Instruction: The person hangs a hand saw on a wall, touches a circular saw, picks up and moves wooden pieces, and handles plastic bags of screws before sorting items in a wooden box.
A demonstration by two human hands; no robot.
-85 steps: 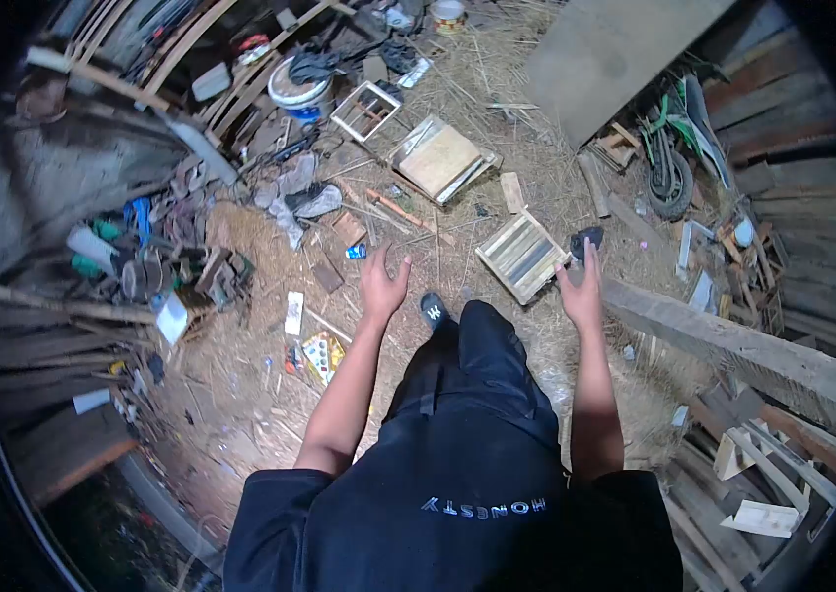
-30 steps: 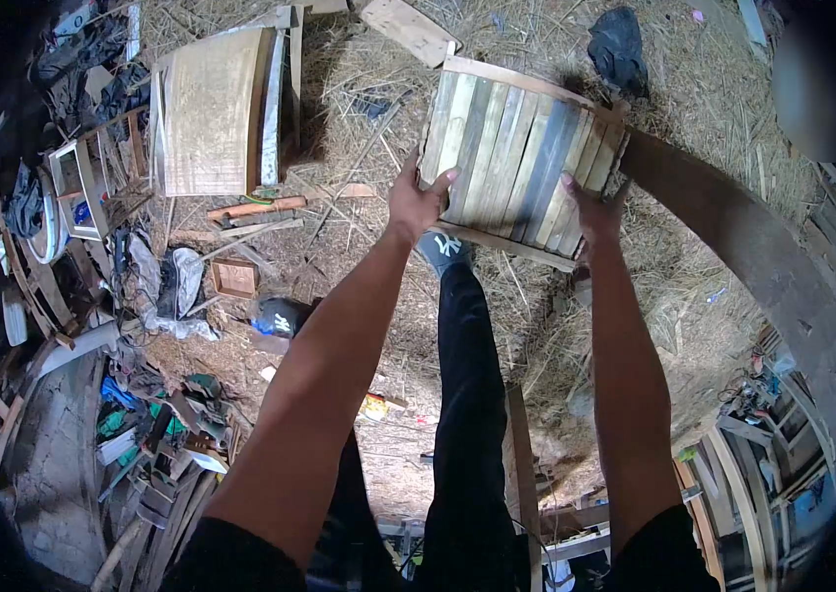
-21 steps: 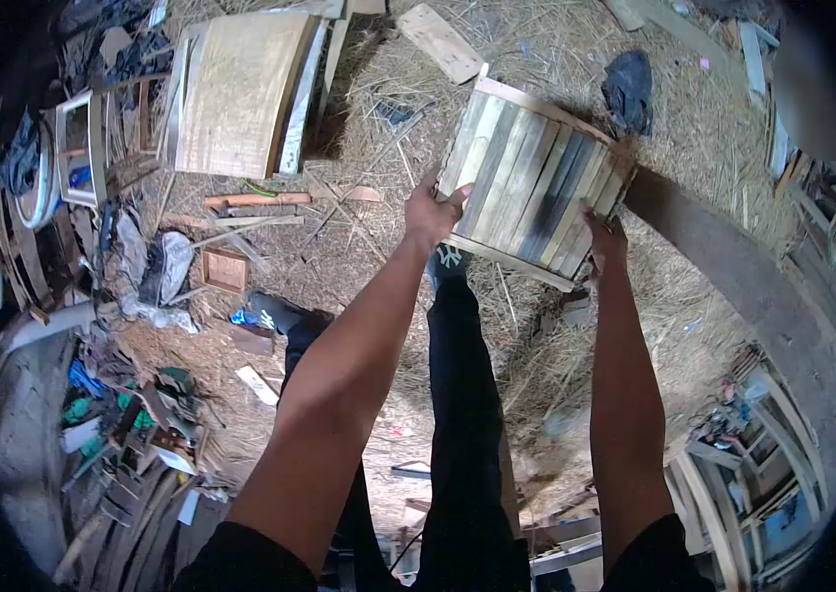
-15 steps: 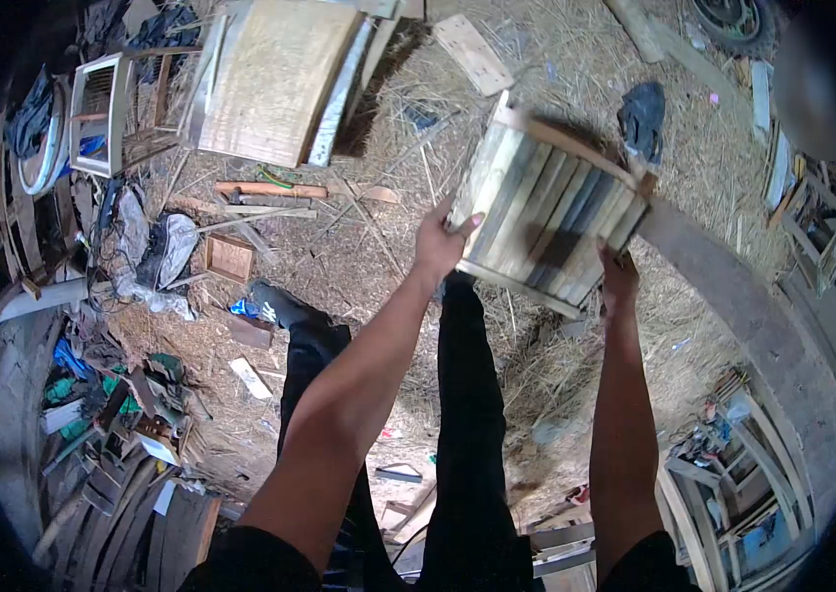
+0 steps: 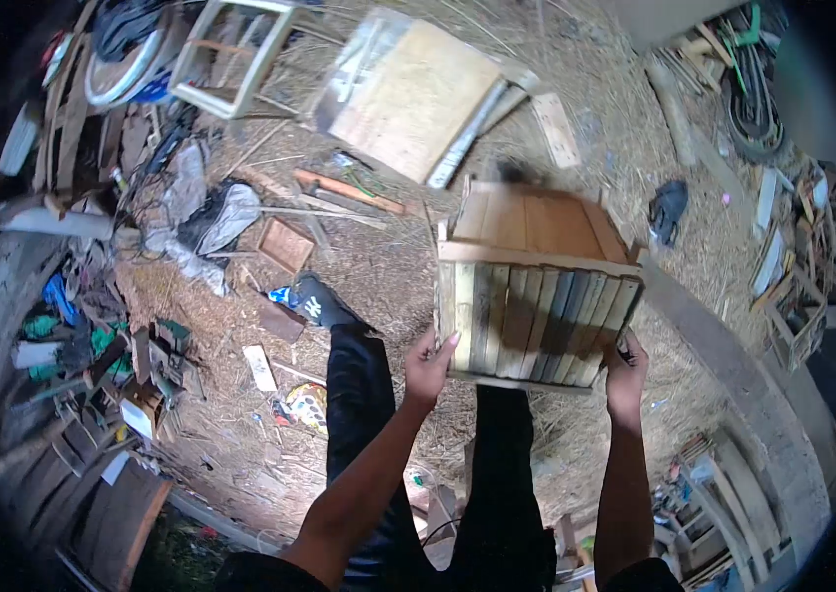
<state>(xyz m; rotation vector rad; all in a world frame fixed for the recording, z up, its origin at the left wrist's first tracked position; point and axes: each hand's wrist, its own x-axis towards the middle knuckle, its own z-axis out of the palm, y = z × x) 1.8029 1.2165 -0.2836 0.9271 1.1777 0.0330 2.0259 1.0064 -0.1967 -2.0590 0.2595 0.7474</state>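
Observation:
A wooden box (image 5: 526, 321) built of narrow slats is held up in front of my legs. Its slatted side, in pale, brown and grey strips, faces me, and a reddish-brown board face shows beyond the upper rail. My left hand (image 5: 428, 367) grips the lower left corner, thumb on the slats. At the lower right corner, my right hand (image 5: 626, 373) is closed round the edge, its fingers partly hidden behind the box. Beneath it, straw covers the ground around my dark shoe (image 5: 324, 301).
A large plywood panel (image 5: 418, 94) lies at the top. Left of it are a white frame (image 5: 230, 104) and a small shallow wooden tray (image 5: 285, 247). Scrap wood is piled along both sides. A dark shoe-like item (image 5: 667, 210) and a curved concrete edge (image 5: 724, 335) are at right.
The box has tilted and turned in my hands, bringing its reddish-brown face into view. Both hands moved lower in the picture and still hold it. The camera view has shifted and rotated.

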